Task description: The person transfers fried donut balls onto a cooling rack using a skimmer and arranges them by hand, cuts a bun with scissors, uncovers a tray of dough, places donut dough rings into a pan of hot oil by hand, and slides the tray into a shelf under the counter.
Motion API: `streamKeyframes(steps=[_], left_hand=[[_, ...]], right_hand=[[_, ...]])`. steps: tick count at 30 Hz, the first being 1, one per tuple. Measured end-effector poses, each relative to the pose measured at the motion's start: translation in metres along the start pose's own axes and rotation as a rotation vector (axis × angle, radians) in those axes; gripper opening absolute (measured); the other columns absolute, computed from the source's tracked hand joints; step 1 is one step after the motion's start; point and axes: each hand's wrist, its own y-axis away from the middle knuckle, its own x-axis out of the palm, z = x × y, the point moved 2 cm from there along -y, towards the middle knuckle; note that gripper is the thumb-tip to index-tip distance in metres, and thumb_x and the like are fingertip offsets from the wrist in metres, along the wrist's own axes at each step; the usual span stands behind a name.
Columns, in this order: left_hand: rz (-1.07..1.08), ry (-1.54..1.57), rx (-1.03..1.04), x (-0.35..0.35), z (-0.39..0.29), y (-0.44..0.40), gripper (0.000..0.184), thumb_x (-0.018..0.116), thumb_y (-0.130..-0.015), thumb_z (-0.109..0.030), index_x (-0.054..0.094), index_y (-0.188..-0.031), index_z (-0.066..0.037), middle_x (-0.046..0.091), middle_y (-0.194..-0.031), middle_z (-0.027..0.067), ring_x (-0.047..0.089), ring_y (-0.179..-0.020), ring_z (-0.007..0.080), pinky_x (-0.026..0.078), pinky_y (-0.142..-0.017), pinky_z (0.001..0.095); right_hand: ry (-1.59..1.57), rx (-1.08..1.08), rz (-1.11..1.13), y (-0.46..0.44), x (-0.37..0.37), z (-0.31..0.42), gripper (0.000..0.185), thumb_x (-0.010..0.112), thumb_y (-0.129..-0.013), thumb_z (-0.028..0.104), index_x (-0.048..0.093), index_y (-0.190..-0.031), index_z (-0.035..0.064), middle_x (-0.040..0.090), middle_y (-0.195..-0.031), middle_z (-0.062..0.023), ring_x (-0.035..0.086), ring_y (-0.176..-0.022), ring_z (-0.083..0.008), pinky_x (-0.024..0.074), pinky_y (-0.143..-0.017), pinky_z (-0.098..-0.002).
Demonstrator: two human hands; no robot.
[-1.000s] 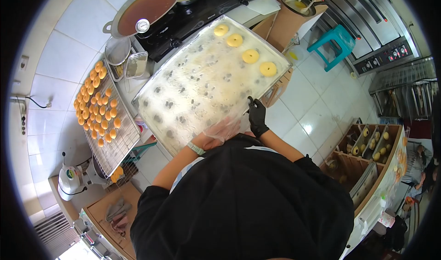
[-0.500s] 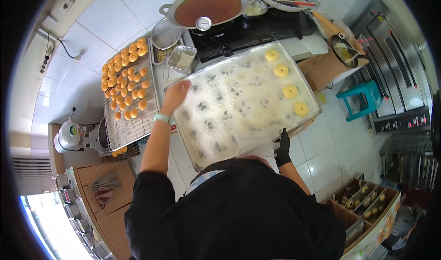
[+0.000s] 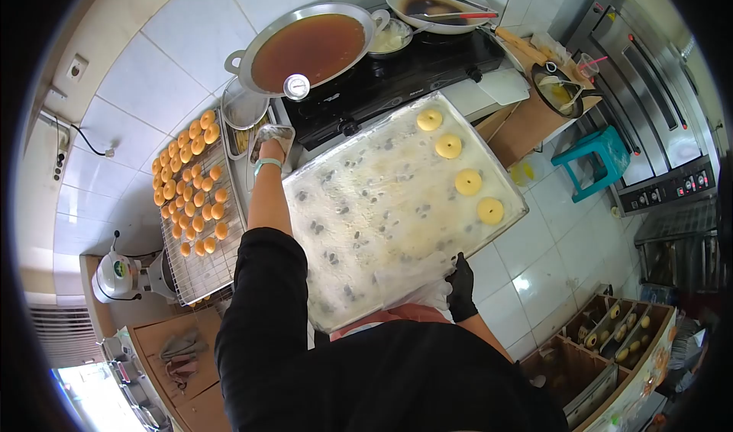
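Note:
Across the front of my body rests a large flour-dusted tray (image 3: 382,226), tilted in view, with dark spots showing through the white powder. Several pale dough rings (image 3: 468,182) lie in a line along its right side. My left hand (image 3: 269,143), with a light band at the wrist, reaches down into a small metal container (image 3: 285,132) beyond the tray's left corner; its fingers are hidden inside. My right hand (image 3: 461,287), in a black glove, grips the tray's near right edge. Crumpled clear plastic (image 3: 427,291) hangs over that edge beside it.
Golden fried doughnuts (image 3: 183,195) cover a wire rack at left. A wide pan of brown oil (image 3: 309,54) with a thermometer (image 3: 296,87) sits on the black stove (image 3: 397,81). A teal stool (image 3: 592,161) stands near the oven at right. A stand mixer (image 3: 114,275) is at far left.
My left hand has gone from above the tray's left edge into the metal container. My right hand stays on the tray's edge. The camera view has shifted and turned.

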Motion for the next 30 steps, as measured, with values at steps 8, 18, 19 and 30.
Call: streamKeyframes(steps=[8, 18, 19, 30], left_hand=[[-0.161, 0.100, 0.130, -0.081, -0.029, 0.054, 0.014, 0.059, -0.069, -0.019, 0.065, -0.074, -0.007, 0.061, -0.083, 0.0143, 0.058, -0.080, 0.0292, 0.045, -0.071, 0.0361], [-0.452, 0.788, 0.077, -0.087, -0.154, 0.171, 0.014, 0.059, -0.076, -0.015, 0.061, -0.080, -0.003, 0.061, -0.076, 0.0134, 0.060, -0.064, 0.0216, 0.047, -0.057, 0.0309], [-0.376, 0.771, 0.041, -0.086, -0.166, 0.162, 0.013, 0.059, -0.076, -0.014, 0.061, -0.080, -0.002, 0.061, -0.074, 0.0123, 0.059, -0.063, 0.0196, 0.047, -0.057, 0.0296], [0.286, 2.200, -0.600, -0.016, -0.202, 0.072, 0.008, 0.056, -0.078, -0.003, 0.051, -0.075, 0.003, 0.053, -0.069, 0.0068, 0.056, -0.065, 0.0178, 0.054, -0.069, 0.0314]], right_hand=[[0.011, 0.124, -0.045, 0.006, 0.001, 0.008, 0.025, 0.044, -0.087, 0.028, 0.054, -0.092, 0.0057, 0.058, -0.083, -0.0036, 0.056, -0.074, -0.0135, 0.0457, -0.066, -0.0274], [0.053, 0.063, 0.058, 0.000, -0.010, 0.004, 0.025, 0.046, -0.085, 0.031, 0.053, -0.090, 0.0074, 0.052, -0.081, 0.0005, 0.048, -0.070, -0.0085, 0.0401, -0.063, -0.0235], [0.052, 0.066, 0.072, -0.003, -0.011, 0.001, 0.024, 0.046, -0.085, 0.031, 0.053, -0.089, 0.0077, 0.051, -0.080, 0.0007, 0.048, -0.069, -0.0082, 0.0396, -0.063, -0.0230], [0.006, 0.068, 0.018, 0.005, -0.009, 0.005, 0.025, 0.047, -0.084, 0.032, 0.053, -0.089, 0.0086, 0.050, -0.081, 0.0002, 0.046, -0.070, -0.0097, 0.0393, -0.064, -0.0249]])
